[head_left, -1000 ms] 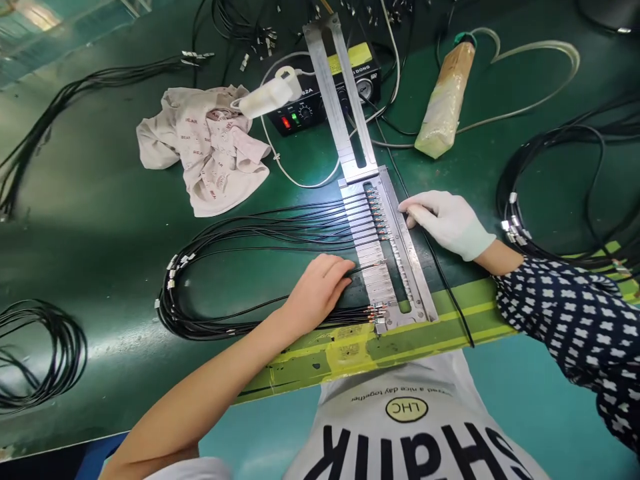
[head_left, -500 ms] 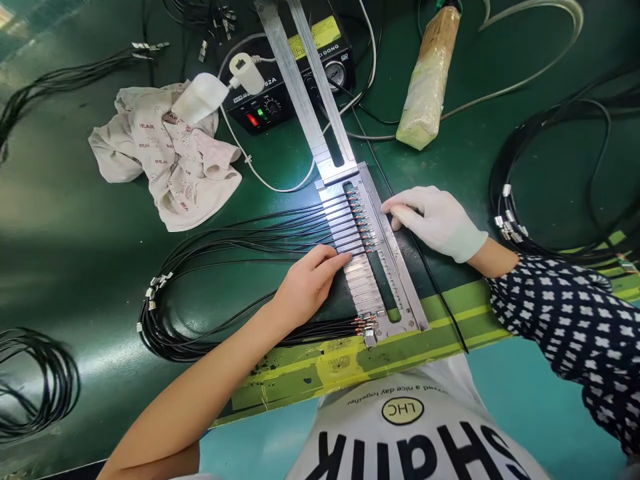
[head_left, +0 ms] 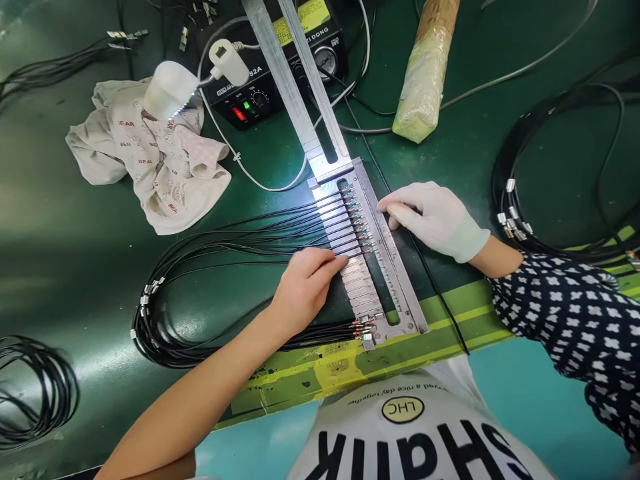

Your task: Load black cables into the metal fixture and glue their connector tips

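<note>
Pressing open left hand (head_left: 305, 290) onto black wires (head_left: 280, 235) across metal jig (head_left: 400, 267)

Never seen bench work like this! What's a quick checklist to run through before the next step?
1. Black cables lying side by side across the metal jig: ok.
2. Left hand flat on the cables: ok.
3. Co-worker's gloved hand clear of the cables: ok.
4. Control unit showing red and green lights: ok.
5. Crumpled cloth apart from the cables: ok.
6. Every cable tip seated in the jig: cannot tell, too small to see.
</note>
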{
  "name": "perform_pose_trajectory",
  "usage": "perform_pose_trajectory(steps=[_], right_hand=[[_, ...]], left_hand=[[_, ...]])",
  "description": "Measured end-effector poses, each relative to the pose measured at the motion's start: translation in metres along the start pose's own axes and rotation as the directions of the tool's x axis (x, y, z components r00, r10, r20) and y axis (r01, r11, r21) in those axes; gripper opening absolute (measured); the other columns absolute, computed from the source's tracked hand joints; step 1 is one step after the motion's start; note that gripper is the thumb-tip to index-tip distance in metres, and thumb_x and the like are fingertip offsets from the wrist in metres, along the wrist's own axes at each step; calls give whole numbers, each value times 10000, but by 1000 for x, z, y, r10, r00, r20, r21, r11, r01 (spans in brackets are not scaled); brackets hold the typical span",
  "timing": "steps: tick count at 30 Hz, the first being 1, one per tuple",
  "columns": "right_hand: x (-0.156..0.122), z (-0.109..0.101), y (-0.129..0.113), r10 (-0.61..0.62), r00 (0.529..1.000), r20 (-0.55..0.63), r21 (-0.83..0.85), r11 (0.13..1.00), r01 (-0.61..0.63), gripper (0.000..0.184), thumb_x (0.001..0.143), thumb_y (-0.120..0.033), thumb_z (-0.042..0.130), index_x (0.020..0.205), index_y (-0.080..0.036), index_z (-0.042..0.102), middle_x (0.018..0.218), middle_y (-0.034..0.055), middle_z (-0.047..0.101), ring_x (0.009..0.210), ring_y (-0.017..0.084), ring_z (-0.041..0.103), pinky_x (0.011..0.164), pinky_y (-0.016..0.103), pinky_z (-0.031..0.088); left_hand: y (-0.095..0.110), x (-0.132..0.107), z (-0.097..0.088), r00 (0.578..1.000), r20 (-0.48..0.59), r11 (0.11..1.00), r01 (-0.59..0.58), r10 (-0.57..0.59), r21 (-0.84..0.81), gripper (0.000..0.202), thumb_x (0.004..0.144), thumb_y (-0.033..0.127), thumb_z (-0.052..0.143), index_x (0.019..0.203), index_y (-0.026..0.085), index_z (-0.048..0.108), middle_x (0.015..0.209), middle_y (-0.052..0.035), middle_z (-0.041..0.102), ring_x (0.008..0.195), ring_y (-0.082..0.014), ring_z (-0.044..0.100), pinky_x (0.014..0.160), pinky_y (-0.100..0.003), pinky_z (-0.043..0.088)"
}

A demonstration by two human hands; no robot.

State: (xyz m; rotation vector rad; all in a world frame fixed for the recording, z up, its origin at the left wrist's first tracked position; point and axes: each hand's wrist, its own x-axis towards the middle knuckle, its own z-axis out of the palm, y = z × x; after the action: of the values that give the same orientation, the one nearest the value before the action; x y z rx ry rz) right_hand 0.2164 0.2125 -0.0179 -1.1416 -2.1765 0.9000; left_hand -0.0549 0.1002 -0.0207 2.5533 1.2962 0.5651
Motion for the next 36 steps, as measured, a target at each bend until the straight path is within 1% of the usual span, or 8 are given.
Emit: perform_pose_trajectory(steps=[4,12,15,19,23,27,32,36], right_hand=[[2,1,1,-6,1000,-2,3,1000,6,246,1004,-274,505,1014,-226,746,767,-21,746,860,206,671,881,380,417],[1,1,1,-10,1000,-20,11,1000,10,243,996,-273,511,1007,-225,749,754,-27,742,835,198,669,853,358,439],[0,0,0,3,1000,-9,19,1000,-3,243,998,-282,511,998,-232,748,757,-33,741,826,195,671,844,357,454],[0,0,1,12,1000,5,27,1000,-12,245,997,-290,509,1001,-243,749,761,-29,742,818,206,675,826,370,467],[0,-1,1,14,1000,23,20,1000,-15,254,989,-295,504,997,-249,754,762,-21,744,824,219,681,810,380,472],[-1,0,-1,18,1000,12,20,1000,-18,260,984,-289,497,993,-245,753,752,-24,741,823,212,688,796,368,477],[-1,1,0,9,1000,-2,14,1000,-9,257,983,-297,501,989,-241,752,747,-24,742,822,213,694,792,368,481],[-1,2,2,-6,1000,3,19,1000,6,248,982,-294,505,987,-245,748,733,-27,738,799,216,691,788,381,485]], left_hand=[[8,-3,-6,999,23,964,-46,41,263,403,918,88,568,1316,146,595,946,-98,636,888,-218,527,733,-352,407],[14,35,4,983,70,941,-182,169,285,331,978,176,486,1286,186,610,940,-72,645,831,-197,525,689,-350,343],[21,42,5,996,88,976,-38,20,215,321,1000,188,430,1253,215,628,945,-70,633,836,-200,525,688,-348,345],[35,20,-18,960,211,981,191,-185,-11,293,1019,210,393,1224,168,598,1029,-86,637,936,-208,551,778,-363,412],[49,-19,-46,812,520,885,420,-267,-202,189,1022,293,461,1117,205,599,1032,-45,638,962,-185,557,866,-346,444],[52,-38,-53,727,612,817,534,-312,-218,195,1028,279,427,1089,214,601,1044,-52,614,1013,-197,528,892,-352,441],[41,-41,-46,717,589,690,639,-373,-341,72,940,274,598,953,210,631,877,-7,592,828,-150,532,743,-281,454],[36,-40,-36,799,375,655,601,-471,-457,86,911,275,648,945,196,647,841,-6,597,776,-131,553,698,-257,475]])
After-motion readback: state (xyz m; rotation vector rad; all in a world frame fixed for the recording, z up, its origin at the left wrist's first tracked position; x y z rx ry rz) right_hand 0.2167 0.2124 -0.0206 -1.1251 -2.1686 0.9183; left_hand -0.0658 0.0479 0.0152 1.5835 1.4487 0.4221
